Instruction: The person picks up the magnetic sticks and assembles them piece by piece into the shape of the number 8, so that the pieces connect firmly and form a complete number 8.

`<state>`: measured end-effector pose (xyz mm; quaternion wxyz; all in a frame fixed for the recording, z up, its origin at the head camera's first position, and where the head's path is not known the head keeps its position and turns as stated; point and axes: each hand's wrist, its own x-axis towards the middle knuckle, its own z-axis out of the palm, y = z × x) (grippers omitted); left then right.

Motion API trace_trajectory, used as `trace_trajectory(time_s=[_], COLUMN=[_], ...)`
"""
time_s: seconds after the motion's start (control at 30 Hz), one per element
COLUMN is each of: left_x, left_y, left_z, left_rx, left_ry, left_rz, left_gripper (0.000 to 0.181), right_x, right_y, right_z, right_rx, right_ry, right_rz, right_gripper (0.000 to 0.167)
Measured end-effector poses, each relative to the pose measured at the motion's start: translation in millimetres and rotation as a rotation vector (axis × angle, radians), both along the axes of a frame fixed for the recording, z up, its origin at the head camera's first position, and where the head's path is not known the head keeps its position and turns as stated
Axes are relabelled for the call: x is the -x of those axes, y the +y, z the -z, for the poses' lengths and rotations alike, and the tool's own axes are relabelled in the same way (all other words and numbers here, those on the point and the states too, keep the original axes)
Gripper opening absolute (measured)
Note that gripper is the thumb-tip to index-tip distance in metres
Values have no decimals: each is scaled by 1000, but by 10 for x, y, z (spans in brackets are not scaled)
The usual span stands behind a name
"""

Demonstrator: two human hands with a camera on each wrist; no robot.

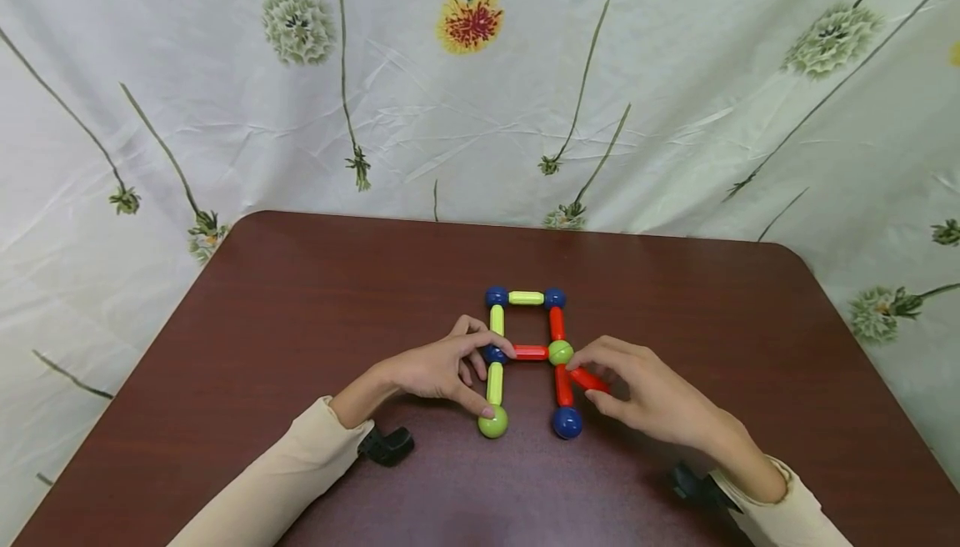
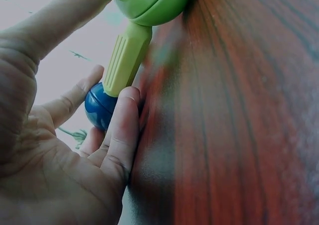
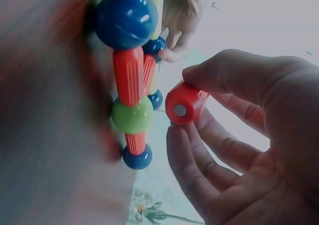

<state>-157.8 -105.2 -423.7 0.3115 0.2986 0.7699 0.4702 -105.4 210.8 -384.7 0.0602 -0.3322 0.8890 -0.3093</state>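
A flat frame of magnetic rods and balls lies on the table, with yellow-green rods down the left side and red rods down the right. My left hand (image 1: 438, 368) holds its left side, the thumb at the lower green ball (image 1: 492, 423) and the fingers about the middle blue ball (image 2: 99, 105). Between them runs a yellow-green rod (image 2: 125, 60). My right hand (image 1: 656, 393) pinches a loose red magnetic rod (image 1: 588, 379) beside the right-hand green ball (image 1: 560, 353). In the right wrist view, the silvery end of that rod faces the camera, apart from the frame.
The brown table (image 1: 337, 272) has rounded far corners. Behind it hangs a pale flowered cloth (image 1: 480, 130). A blue ball (image 1: 567, 423) ends the frame's right leg, close to my right hand. Dark straps sit at both wrists.
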Motion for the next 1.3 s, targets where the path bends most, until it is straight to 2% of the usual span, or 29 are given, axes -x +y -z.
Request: trace_trajectory(time_s=[0.2, 0.37, 0.7, 1.0, 1.3], left_x=[3, 4, -6, -9, -2], left_y=[5, 4, 1, -11, -7], left_z=[-1, 0, 6, 8, 14], left_rx=[4, 4, -5, 0, 4], left_ry=[7, 5, 14, 16, 19], left_rz=[1, 1, 1, 0, 1], left_gripper=[67, 67, 67, 67, 68], right_x=[-19, -30, -86, -94, -99], right_y=[-110, -249, -412, -474, -496], right_z=[18, 24, 71, 170, 238], right_rx=[9, -26, -20, -1, 4], right_ry=[21, 6, -15, 22, 57], right_rz=[-37, -55, -118, -184, -211], right_gripper=[36, 36, 35, 31, 30])
